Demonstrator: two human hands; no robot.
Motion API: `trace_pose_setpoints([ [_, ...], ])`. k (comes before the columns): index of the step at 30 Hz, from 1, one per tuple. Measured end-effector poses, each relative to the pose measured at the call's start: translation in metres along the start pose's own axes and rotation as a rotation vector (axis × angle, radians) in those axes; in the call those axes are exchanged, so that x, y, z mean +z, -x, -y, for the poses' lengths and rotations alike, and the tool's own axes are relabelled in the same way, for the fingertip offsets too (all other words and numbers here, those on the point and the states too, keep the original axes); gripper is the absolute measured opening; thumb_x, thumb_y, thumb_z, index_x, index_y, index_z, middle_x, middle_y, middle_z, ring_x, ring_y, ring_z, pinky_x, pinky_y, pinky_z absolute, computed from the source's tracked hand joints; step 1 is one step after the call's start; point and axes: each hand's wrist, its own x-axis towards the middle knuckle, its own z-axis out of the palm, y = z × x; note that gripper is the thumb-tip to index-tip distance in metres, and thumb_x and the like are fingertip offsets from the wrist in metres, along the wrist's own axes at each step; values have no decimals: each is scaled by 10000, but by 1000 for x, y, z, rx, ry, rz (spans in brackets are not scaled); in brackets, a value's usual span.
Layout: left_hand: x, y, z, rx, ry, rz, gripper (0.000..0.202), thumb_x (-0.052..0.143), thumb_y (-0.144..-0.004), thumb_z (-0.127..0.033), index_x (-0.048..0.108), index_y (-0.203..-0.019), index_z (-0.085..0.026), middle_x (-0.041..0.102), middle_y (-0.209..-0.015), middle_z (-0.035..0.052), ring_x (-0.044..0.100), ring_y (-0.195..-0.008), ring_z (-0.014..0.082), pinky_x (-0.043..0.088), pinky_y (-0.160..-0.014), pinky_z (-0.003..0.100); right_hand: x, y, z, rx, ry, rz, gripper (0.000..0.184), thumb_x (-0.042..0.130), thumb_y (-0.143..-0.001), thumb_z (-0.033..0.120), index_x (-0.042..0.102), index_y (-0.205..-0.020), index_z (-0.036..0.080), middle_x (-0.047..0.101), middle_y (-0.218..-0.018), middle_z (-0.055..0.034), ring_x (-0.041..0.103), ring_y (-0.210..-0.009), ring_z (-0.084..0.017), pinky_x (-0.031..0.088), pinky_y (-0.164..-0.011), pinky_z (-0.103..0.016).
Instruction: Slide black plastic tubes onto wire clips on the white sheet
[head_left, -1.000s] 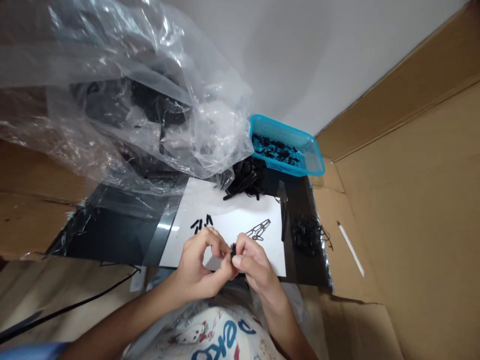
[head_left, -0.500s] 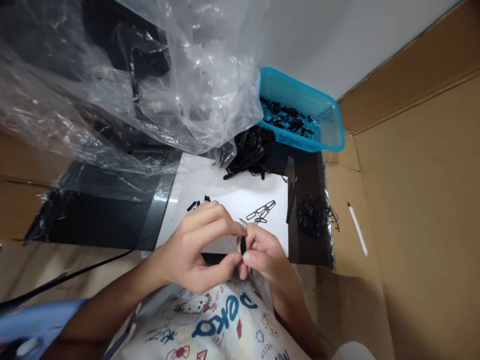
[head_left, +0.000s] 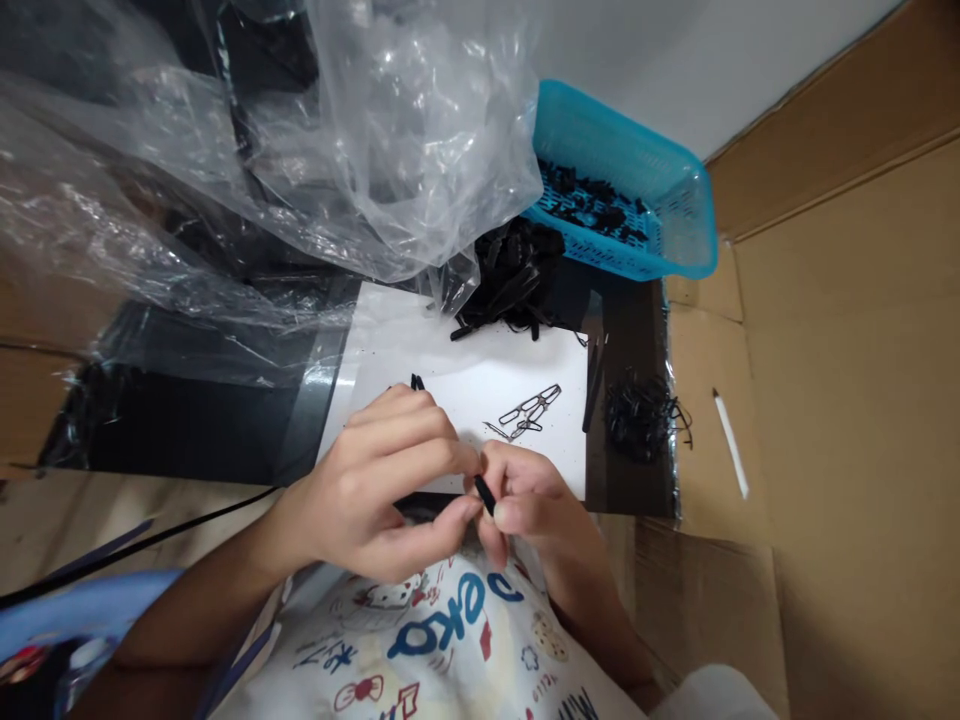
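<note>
My left hand point(head_left: 379, 490) and my right hand point(head_left: 536, 505) meet near the front edge of a white sheet point(head_left: 465, 385), fingers pinched together on a small black part point(head_left: 485, 494). Both hands are closed on it. A few thin wire clips point(head_left: 529, 413) lie on the sheet just beyond my right hand. A couple of short black pieces point(head_left: 415, 381) peek out behind my left fingers. A heap of black strips point(head_left: 510, 280) sits at the sheet's far edge.
A blue plastic basket point(head_left: 675, 215) with several small black parts stands at the back right. A large clear plastic bag point(head_left: 247, 160) covers the left and back. A tangle of black wire point(head_left: 641, 415) and a white pen point(head_left: 730, 443) lie right, on cardboard point(head_left: 855, 420).
The view has tilted down and my hands have come closer to my body. The black part between my fingers has turned from upright to slanted.
</note>
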Motion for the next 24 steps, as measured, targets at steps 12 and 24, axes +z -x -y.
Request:
trace_pose_setpoints([
  [12, 0, 5, 0, -76, 141, -18, 154, 640, -724, -130, 628, -864, -193, 605, -672, 12, 500, -595, 161, 382, -598, 335, 2, 0, 0, -47, 43, 65, 186, 648, -841, 343, 539, -763, 213, 618, -597, 16, 566, -541, -145, 419, -517, -265],
  [24, 2, 12, 0, -101, 212, -100, 148, 638, -710, -127, 631, -838, -201, 611, -649, 6, 501, -579, 157, 402, -605, 346, 11, 1, 2, -16, 14, 13, 195, 679, -823, 364, 556, -761, 226, 631, -589, 27, 524, -494, -138, 411, -512, -276],
])
